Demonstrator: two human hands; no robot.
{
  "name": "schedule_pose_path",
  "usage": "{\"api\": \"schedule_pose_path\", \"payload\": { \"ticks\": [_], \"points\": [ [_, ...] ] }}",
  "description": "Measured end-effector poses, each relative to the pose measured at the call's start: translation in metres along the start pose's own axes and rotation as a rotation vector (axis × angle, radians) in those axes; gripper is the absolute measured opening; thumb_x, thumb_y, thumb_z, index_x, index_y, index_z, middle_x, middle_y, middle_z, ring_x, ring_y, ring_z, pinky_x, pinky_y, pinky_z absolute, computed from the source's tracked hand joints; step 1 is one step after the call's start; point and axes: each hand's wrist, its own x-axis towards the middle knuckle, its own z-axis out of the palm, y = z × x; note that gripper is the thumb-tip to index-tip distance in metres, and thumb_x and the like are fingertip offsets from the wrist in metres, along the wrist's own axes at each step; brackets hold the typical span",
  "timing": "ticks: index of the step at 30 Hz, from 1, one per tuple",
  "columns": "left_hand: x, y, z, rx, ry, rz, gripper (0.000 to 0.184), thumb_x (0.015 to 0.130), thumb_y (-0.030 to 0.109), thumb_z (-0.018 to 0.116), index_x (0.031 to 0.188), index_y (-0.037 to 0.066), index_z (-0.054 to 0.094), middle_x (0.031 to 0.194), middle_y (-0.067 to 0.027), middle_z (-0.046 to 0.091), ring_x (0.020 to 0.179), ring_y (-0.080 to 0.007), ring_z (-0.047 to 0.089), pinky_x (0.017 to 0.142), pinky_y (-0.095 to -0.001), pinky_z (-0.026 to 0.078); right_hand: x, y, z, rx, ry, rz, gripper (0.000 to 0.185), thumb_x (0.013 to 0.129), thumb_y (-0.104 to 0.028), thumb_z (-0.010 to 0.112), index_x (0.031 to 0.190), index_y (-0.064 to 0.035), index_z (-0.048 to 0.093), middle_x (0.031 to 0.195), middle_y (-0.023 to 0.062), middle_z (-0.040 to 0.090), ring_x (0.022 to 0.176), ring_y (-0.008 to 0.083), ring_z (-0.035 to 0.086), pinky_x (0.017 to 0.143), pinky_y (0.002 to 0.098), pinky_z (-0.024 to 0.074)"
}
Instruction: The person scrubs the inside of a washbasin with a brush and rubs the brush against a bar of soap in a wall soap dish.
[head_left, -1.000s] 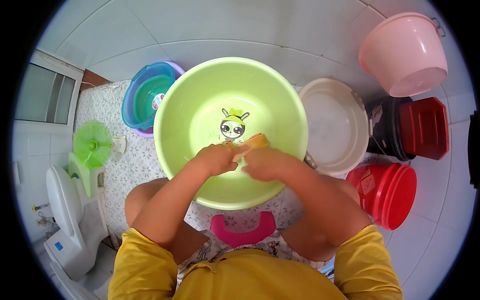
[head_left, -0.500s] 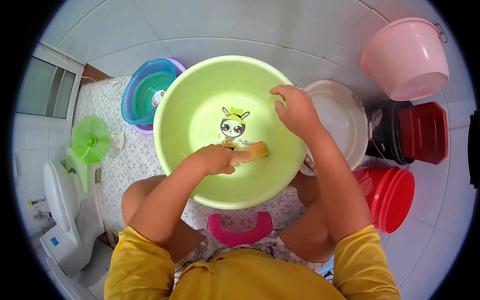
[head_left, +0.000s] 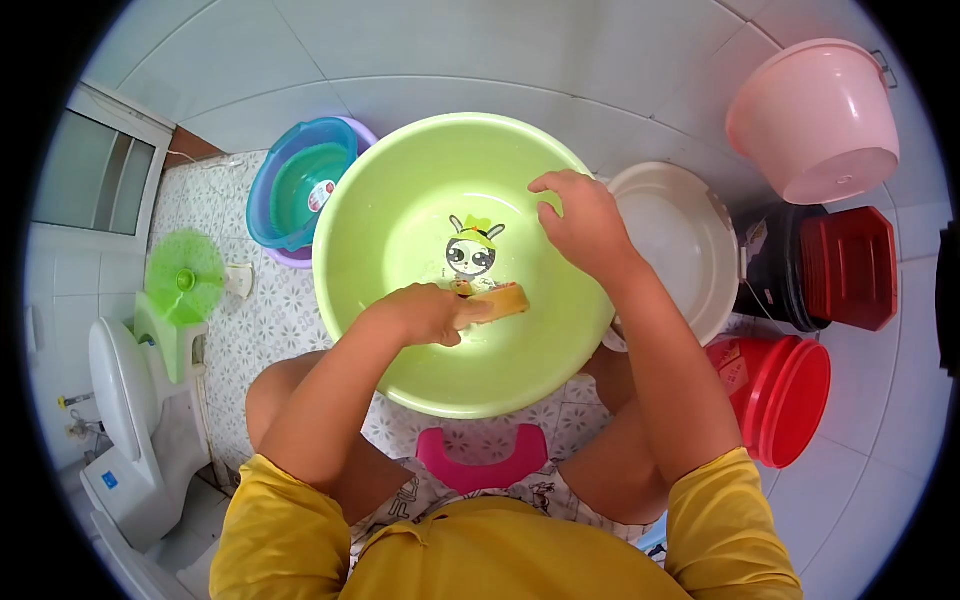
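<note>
A large light-green basin (head_left: 480,388) with a cartoon rabbit printed on its bottom stands between my knees. Inside it, my left hand (head_left: 418,312) is closed around a yellow-tan block that looks like a sponge (head_left: 502,302), pressed near the bottom just below the rabbit print. My right hand (head_left: 583,222) hovers over the basin's right side, thumb and forefinger apart and nothing held. Whether its other fingers touch the rim cannot be seen.
A pinkish-white basin (head_left: 672,260) is at the right, beside red buckets (head_left: 790,400), a black bucket (head_left: 780,265) and a pink bucket (head_left: 815,120). Blue and purple basins (head_left: 300,185) stand left. A toilet (head_left: 125,375) and a pink stool (head_left: 482,465) are nearby.
My left hand and the sponge-like block have slid a little to the left across the basin. My right hand has shifted slightly left too, still holding nothing.
</note>
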Motion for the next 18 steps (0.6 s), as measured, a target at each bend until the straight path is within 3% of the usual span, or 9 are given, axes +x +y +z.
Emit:
{"api": "schedule_pose_path", "payload": {
  "ticks": [2, 5, 8, 9, 13, 15, 18],
  "points": [
    [-0.002, 0.002, -0.003, 0.011, -0.026, -0.023, 0.063, 0.074, 0.021, 0.064, 0.132, 0.034, 0.043, 0.087, -0.0152, 0.064, 0.078, -0.0298, 0.061, 0.075, -0.0373, 0.046, 0.001, 0.002, 0.001, -0.014, 0.02, -0.004, 0.021, 0.075, -0.004, 0.056, 0.095, -0.002, 0.063, 0.098, 0.0159, 0.061, 0.096, 0.033, 0.055, 0.084, 0.0414, 0.0453],
    [-0.001, -0.009, -0.007, 0.056, 0.159, -0.045, 0.065, 0.073, 0.021, 0.062, 0.134, 0.031, 0.04, 0.083, -0.0151, 0.064, 0.075, -0.0295, 0.062, 0.072, -0.0383, 0.047, 0.0, 0.001, 0.001, -0.033, 0.05, -0.01, 0.021, 0.075, -0.004, 0.056, 0.094, -0.0017, 0.063, 0.1, 0.0155, 0.061, 0.098, 0.033, 0.054, 0.085, 0.041, 0.0451],
    [0.001, -0.012, -0.013, 0.072, 0.348, -0.353, 0.07, 0.075, 0.018, 0.06, 0.138, 0.027, 0.033, 0.08, -0.0163, 0.063, 0.073, -0.0297, 0.062, 0.069, -0.0394, 0.048, 0.002, 0.001, 0.002, -0.038, 0.07, -0.011, 0.021, 0.074, -0.003, 0.056, 0.094, -0.0014, 0.063, 0.101, 0.0152, 0.061, 0.1, 0.0327, 0.053, 0.086, 0.0406, 0.0447],
    [0.001, -0.013, -0.013, 0.072, 0.349, -0.355, 0.07, 0.075, 0.018, 0.06, 0.138, 0.027, 0.033, 0.08, -0.0163, 0.063, 0.073, -0.0297, 0.062, 0.069, -0.0394, 0.048, 0.002, 0.001, 0.002, -0.036, 0.08, -0.011, 0.021, 0.074, -0.003, 0.056, 0.094, -0.0013, 0.063, 0.102, 0.0152, 0.061, 0.1, 0.0325, 0.053, 0.087, 0.0405, 0.0444],
    [0.003, -0.009, 0.001, 0.002, 0.113, 0.008, 0.069, 0.076, 0.019, 0.063, 0.137, 0.032, 0.033, 0.086, -0.0169, 0.063, 0.079, -0.0317, 0.062, 0.075, -0.0398, 0.047, 0.002, -0.003, 0.001, -0.033, 0.065, 0.003, 0.022, 0.073, -0.003, 0.057, 0.094, -0.0011, 0.063, 0.102, 0.0155, 0.061, 0.1, 0.0329, 0.053, 0.087, 0.0406, 0.0441],
    [0.006, -0.002, 0.007, 0.002, 0.078, 0.029, 0.07, 0.076, 0.02, 0.064, 0.137, 0.035, 0.033, 0.092, -0.0171, 0.063, 0.083, -0.0326, 0.061, 0.077, -0.0401, 0.046, 0.002, -0.005, 0.001, -0.029, 0.041, 0.009, 0.022, 0.073, -0.004, 0.058, 0.094, -0.0011, 0.063, 0.102, 0.0159, 0.061, 0.099, 0.0334, 0.053, 0.087, 0.0406, 0.044],
    [0.012, -0.004, 0.006, 0.077, 0.147, -0.134, 0.068, 0.077, 0.022, 0.061, 0.138, 0.031, 0.032, 0.094, -0.0177, 0.063, 0.083, -0.0329, 0.062, 0.077, -0.041, 0.047, 0.002, -0.004, 0.003, -0.033, 0.049, -0.006, 0.022, 0.073, -0.004, 0.058, 0.093, -0.001, 0.063, 0.102, 0.0164, 0.061, 0.098, 0.0337, 0.053, 0.087, 0.0407, 0.0442]
  ]
}}
